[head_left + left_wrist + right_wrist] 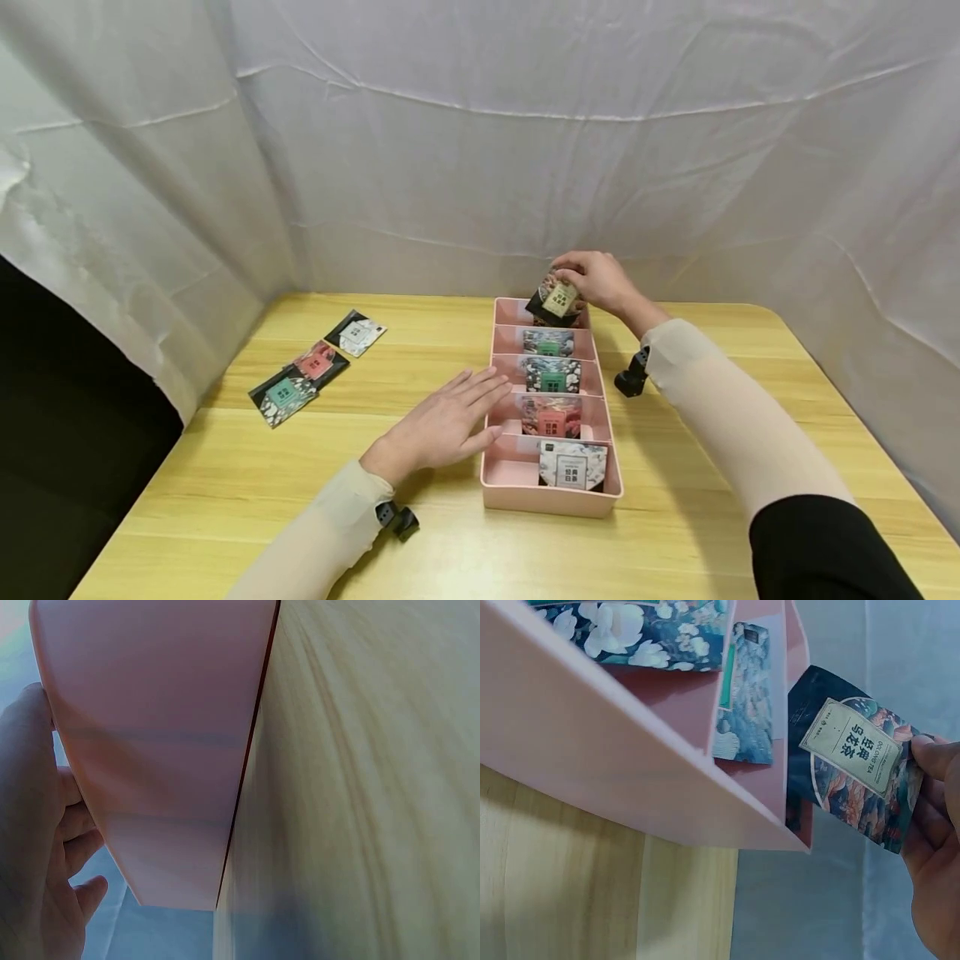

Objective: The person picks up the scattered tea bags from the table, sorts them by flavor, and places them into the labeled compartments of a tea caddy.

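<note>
My right hand [602, 283] pinches an oolong tea sachet [855, 754], dark with a cream label, by its upper edge. That sachet is tilted over the farthest compartment of the pink divided box [547, 502], where part of another sachet shows beneath it. My left hand [442, 421] rests on the box's left rim, its fingers fairly straight. In the nearer compartments stand a white-labelled sachet [573, 467], a red-labelled sachet [551, 417], a green-labelled floral sachet [552, 376] and a blue-green sachet [548, 342]. The left wrist view shows mostly the box's outer wall [157, 697].
On the left of the wooden table [435, 333] lie a white sachet [357, 332], a red sachet [315, 362] and a green sachet [283, 396], with the red and green ones close together. A pale curtain [480, 192] hangs behind the table and at its sides.
</note>
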`<state>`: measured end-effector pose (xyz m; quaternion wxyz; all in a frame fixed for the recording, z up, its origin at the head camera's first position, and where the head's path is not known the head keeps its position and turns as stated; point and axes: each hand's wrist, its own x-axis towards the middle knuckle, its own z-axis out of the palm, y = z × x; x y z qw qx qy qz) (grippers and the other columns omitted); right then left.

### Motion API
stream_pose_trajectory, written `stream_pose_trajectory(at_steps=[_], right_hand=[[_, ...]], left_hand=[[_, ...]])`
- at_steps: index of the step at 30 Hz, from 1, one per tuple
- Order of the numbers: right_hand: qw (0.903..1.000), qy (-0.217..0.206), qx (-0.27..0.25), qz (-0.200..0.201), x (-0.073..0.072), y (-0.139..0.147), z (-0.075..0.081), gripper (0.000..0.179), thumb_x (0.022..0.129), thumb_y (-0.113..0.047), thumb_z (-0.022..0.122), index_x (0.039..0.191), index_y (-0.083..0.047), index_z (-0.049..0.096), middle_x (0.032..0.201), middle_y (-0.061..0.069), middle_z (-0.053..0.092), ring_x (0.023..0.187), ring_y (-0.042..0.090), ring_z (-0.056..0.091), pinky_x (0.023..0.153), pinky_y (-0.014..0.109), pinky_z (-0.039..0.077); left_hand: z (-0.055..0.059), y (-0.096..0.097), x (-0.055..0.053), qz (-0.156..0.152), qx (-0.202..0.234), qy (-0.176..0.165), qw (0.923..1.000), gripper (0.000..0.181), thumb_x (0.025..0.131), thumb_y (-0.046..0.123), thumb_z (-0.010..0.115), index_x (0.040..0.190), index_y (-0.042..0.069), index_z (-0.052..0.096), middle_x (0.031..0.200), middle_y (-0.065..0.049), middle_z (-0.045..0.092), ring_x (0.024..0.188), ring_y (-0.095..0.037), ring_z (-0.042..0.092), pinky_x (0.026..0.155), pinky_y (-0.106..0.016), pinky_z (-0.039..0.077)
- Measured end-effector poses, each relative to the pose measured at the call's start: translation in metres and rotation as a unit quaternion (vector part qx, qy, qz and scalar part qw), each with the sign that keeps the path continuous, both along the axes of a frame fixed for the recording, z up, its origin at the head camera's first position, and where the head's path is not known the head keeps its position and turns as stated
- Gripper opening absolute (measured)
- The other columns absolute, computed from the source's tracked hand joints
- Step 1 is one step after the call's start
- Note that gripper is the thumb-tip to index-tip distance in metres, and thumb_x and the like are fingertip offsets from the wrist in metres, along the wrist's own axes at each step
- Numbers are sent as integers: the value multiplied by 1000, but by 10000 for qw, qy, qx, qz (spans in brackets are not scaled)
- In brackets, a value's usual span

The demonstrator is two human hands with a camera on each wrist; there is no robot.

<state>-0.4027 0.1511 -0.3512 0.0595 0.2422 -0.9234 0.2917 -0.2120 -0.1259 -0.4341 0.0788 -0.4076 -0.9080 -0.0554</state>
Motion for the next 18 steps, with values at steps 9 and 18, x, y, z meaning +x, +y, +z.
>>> stream_pose_trajectory(at_steps=[9,18], right_hand=[[9992,-318,191,180,-3,-1,-12,28,102,-26,55,119,-11,71,118,12,68,89,24,63,77,42,50],[9978,-566,-101,335,-7,2,-23,27,100,-27,57,115,-10,72,109,11,70,84,23,62,72,41,51]], left_hand=[[-1,4,0,5,67,-49,10000,63,103,46,34,154,8,29,158,-10,29,148,-23,16,121,-42,12],[-1,5,0,6,80,-43,10000,63,103,44,36,153,7,31,158,-10,30,148,-23,17,120,-43,14]])
